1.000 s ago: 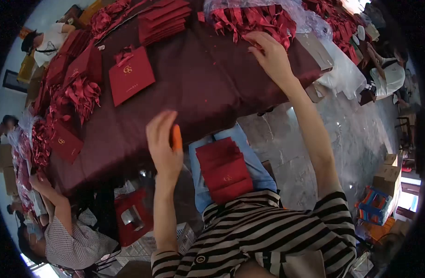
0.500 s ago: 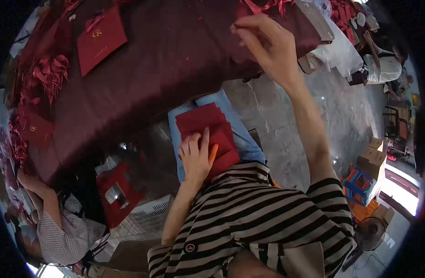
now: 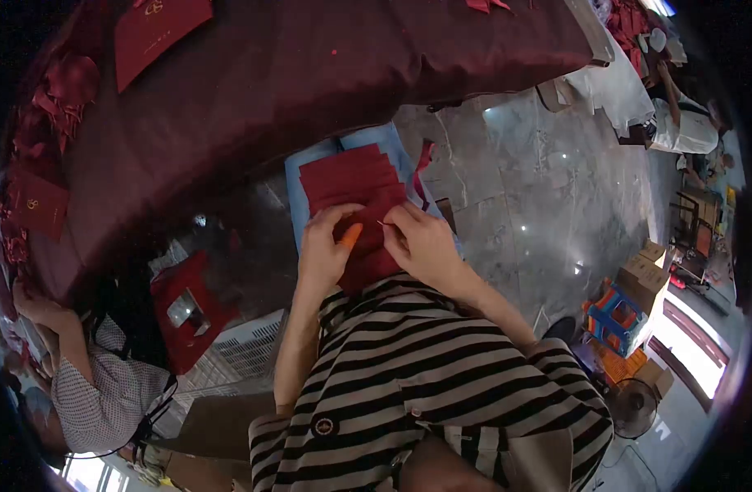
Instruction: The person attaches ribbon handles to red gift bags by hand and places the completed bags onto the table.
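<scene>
A fanned stack of flat red paper pieces (image 3: 347,170), bags or cards, lies across the lap on blue jeans. My left hand (image 3: 325,246) rests on the stack from the left, fingers bent and pressing its surface; its thumb wears an orange cover (image 3: 351,236). On the right side, my right hand (image 3: 425,246) is closed in a pinch over the same stack. A small pale tip (image 3: 381,222) shows at its fingers. A dark red ribbon (image 3: 422,170) trails up from behind this hand; its held end is hidden.
A table under a dark red cloth (image 3: 269,90) spans the front, bearing a red piece with gold print (image 3: 159,37) and ribbons (image 3: 486,5). A co-worker (image 3: 105,394) sits at left near a white crate (image 3: 249,353). Boxes (image 3: 642,275) and a fan (image 3: 632,407) stand at right.
My right hand has come down from above the table to the stack on the lap, a red ribbon now trailing from it. My left hand has shifted slightly left on the stack.
</scene>
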Tool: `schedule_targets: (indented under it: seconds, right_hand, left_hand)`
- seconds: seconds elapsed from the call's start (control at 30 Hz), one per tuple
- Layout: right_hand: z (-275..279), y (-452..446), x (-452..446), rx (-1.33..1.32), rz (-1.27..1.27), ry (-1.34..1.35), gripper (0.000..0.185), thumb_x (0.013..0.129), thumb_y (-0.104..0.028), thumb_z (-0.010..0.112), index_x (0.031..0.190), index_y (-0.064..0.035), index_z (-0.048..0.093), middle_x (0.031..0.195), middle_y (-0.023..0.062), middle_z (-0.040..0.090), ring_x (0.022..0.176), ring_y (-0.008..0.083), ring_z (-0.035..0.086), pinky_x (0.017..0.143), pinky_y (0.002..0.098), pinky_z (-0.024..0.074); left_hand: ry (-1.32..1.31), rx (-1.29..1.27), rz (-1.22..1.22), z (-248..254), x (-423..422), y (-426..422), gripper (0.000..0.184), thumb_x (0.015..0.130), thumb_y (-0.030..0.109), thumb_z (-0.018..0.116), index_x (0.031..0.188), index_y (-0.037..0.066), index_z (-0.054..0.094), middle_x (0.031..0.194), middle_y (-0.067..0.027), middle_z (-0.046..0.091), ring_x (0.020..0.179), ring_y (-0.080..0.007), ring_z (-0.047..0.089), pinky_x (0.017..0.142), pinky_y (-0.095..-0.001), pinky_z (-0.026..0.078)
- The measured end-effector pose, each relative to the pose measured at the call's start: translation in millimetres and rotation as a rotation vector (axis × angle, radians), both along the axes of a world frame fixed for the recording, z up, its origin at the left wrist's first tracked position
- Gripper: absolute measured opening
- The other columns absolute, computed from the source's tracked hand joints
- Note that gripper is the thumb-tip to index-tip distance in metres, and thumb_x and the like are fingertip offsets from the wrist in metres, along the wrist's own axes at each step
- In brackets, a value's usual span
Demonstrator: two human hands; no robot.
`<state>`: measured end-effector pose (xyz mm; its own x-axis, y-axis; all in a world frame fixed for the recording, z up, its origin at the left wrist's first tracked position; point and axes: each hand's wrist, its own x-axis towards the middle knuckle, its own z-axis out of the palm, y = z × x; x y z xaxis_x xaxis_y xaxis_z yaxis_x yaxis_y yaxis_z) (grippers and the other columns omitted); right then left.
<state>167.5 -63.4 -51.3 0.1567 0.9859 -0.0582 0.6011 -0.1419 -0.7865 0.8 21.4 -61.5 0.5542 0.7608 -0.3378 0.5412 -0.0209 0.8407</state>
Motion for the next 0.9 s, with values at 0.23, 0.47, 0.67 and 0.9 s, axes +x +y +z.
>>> schedule_targets:
  seconds: [0.23, 0.47, 0.67, 0.9]
  right_hand:
    - [-4.3, 8.3, -6.0, 0.015, -0.017, -0.085, 0.009, 0.079, -0.007, 0.063, 0.085, -0.0047, 0.057, 0.075, 0.0119, 0.059, 0.062, 0.0315, 0.06, 0.054, 0.04, 0.047]
    - [-1.8, 9.4, -9.5, -0.019, -0.027, -0.248, 0.012, 0.079, -0.014, 0.063, 0.084, -0.0049, 0.056, 0.077, 0.0135, 0.06, 0.06, 0.0342, 0.062, 0.051, 0.0433, 0.0499]
    - [0.3, 12.0, -8.9, -0.033, 0.024, -0.239, 0.016, 0.081, -0.014, 0.065, 0.09, -0.0047, 0.056, 0.082, 0.0137, 0.062, 0.064, 0.0354, 0.063, 0.053, 0.0439, 0.0503]
    - [24.2, 17.7, 16.4, 0.042, 0.189, -0.178, 0.026, 0.08, -0.019, 0.07, 0.098, -0.007, 0.055, 0.083, 0.0111, 0.063, 0.07, 0.0305, 0.065, 0.055, 0.0396, 0.0506]
  left_hand:
    - [-0.043, -0.027, 0.035, 0.0, -1.4, 2.1, 0.027, 0.086, 0.011, 0.066, 0.112, 0.004, 0.066, 0.105, -0.0152, 0.068, 0.097, -0.0286, 0.065, 0.085, -0.0356, 0.05]
    - [0.001, 0.146, -0.01, 13.7, 9.1, -10.0, 0.027, 0.085, 0.007, 0.064, 0.111, 0.003, 0.066, 0.104, -0.0175, 0.067, 0.1, -0.0336, 0.062, 0.09, -0.0403, 0.046]
    - [0.014, 0.262, 0.026, 17.5, 10.1, -15.4, 0.028, 0.08, 0.003, 0.062, 0.107, 0.002, 0.065, 0.098, -0.016, 0.064, 0.094, -0.0368, 0.058, 0.083, -0.043, 0.044]
    - [-0.069, 0.162, -0.036, 38.9, 4.5, -15.7, 0.026, 0.082, 0.002, 0.059, 0.108, 0.002, 0.065, 0.099, -0.0152, 0.064, 0.092, -0.0361, 0.06, 0.08, -0.0414, 0.048]
